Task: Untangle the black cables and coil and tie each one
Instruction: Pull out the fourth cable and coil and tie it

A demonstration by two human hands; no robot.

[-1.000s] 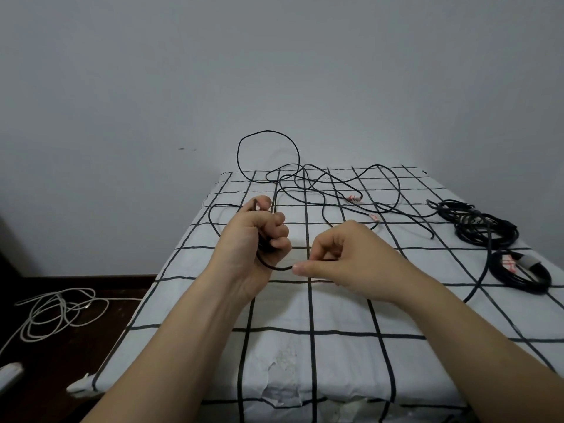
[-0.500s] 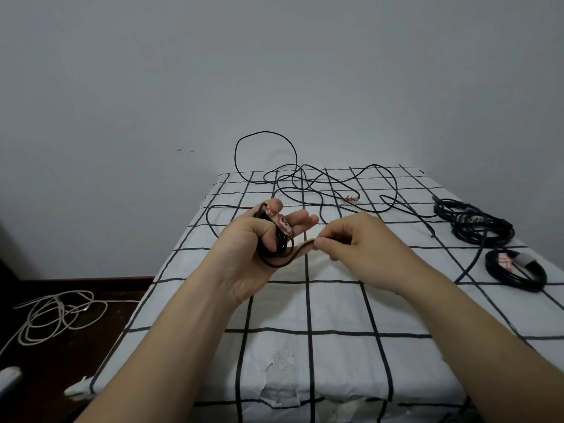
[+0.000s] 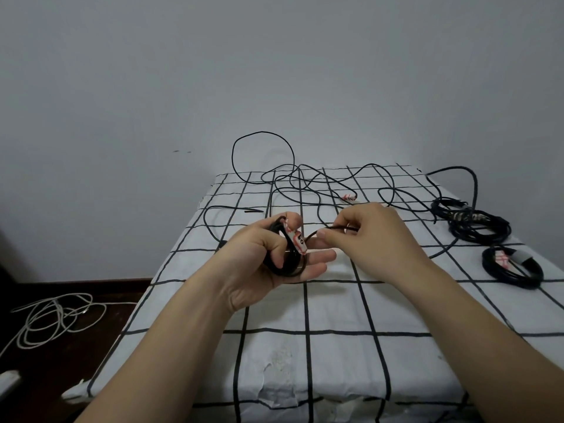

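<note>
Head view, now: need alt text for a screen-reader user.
A person's left hand holds a small black coil with a red-and-white tag while the right hand pinches its loose strand, above a grid-patterned cloth. Tangled black cables lie behind; a large coil and a tagged coil lie at the right.

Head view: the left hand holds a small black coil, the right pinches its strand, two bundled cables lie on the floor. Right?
No: the head view shows the two bundled cables lying on the table's right side, not the floor. Rest holds.

Bare left hand (image 3: 265, 264), bare right hand (image 3: 372, 239), uncovered wrists, forearms bare throughout
</note>
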